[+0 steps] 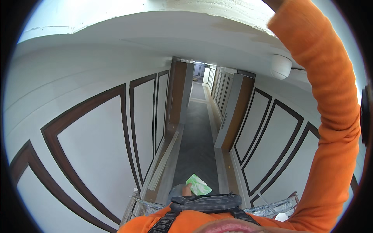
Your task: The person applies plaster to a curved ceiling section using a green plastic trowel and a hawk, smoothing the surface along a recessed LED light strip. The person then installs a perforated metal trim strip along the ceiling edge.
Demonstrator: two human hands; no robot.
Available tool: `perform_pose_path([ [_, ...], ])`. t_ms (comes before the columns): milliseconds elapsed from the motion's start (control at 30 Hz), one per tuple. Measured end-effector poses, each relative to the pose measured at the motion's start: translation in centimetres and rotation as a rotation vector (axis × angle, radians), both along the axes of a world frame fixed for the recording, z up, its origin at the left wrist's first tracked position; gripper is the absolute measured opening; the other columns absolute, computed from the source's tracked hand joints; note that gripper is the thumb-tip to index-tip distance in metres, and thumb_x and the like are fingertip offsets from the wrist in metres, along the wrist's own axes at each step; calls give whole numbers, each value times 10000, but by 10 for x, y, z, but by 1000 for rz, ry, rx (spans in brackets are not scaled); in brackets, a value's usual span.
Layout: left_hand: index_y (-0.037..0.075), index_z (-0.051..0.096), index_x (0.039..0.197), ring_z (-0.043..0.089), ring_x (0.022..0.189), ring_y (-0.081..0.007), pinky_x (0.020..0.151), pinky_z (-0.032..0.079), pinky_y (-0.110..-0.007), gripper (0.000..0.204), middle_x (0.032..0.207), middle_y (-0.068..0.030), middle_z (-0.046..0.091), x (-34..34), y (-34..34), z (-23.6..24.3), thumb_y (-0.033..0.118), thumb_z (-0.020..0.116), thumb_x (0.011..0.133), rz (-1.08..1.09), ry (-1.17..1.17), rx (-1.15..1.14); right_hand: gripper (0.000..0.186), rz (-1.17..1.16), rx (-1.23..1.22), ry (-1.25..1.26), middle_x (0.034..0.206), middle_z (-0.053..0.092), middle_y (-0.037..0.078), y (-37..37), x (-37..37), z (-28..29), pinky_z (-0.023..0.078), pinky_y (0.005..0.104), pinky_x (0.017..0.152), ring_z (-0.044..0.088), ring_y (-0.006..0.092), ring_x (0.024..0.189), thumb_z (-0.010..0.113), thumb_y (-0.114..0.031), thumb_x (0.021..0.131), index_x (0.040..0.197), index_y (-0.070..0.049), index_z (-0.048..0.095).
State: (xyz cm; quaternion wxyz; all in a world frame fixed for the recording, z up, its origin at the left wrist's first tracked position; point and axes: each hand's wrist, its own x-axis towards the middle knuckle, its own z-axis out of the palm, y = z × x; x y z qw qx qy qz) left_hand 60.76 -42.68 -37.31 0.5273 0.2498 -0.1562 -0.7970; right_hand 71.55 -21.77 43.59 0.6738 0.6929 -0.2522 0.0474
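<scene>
Low in front of me, my left hand [187,190] grips a small flat green plate [199,185] by its edge. White smears, which look like filler, cover part of the plate. My right arm, in an orange sleeve [330,116], is raised along the right side toward the ceiling. Only a bit of my right hand [274,3] shows at the top edge; its fingers are cut off, so whatever it holds is hidden. Closest to that hand is a pale ceiling edge [233,9] with a rough, patchy whitish coating.
A paint-splattered scaffold [272,209] surrounds me at waist height. Below runs a corridor with a dark floor covering [196,147] and long pale strips [163,163] along the left wall. Framed panels line both walls. A white round fixture [281,66] hangs near my right arm. Doors [229,112] stand farther along.
</scene>
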Motion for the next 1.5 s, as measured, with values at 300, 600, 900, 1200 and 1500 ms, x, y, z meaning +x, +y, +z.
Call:
perform_pose_path([
  [300, -119, 577, 1226, 716, 1029, -342, 875, 582, -467, 363, 1150, -206, 689, 20, -14, -2, 167, 577, 1003, 16, -21, -4, 253, -389, 16, -343, 942, 754, 153, 44, -37, -41, 551, 425, 825, 699, 266, 886, 563, 10, 920, 1062, -23, 770],
  [600, -124, 583, 1215, 719, 1018, -343, 869, 583, -465, 360, 1142, -208, 692, 3, -15, -6, 162, 582, 996, -44, 22, 21, 239, 155, 51, -221, 1033, 789, 40, 64, -204, -49, 576, 377, 830, 722, 225, 945, 703, -48, 873, 1066, -151, 798],
  [900, -137, 642, 1091, 740, 890, -349, 798, 582, -441, 310, 1015, -203, 715, -5, -52, -74, 139, 593, 958, 22, -155, -107, 427, 207, -174, 103, 1306, 704, 25, -1, -244, -54, 539, 374, 966, 643, 240, 1137, 696, -181, 898, 1325, -192, 677],
  [1200, -144, 629, 1116, 736, 922, -357, 807, 578, -445, 321, 1050, -213, 709, -8, -24, -32, 137, 580, 968, -31, -173, -82, 351, -127, -363, 5, 1224, 734, 90, 48, -289, -65, 548, 379, 942, 671, 267, 1065, 657, -92, 910, 1258, -96, 700],
  [1500, -130, 592, 1196, 713, 1023, -354, 884, 569, -456, 357, 1132, -218, 689, 28, -15, -14, 170, 531, 1012, -64, -112, -121, 340, 177, -449, -1115, 903, 763, 136, 65, -253, -156, 539, 305, 764, 702, 192, 780, 629, -238, 1003, 1171, 43, 719],
])
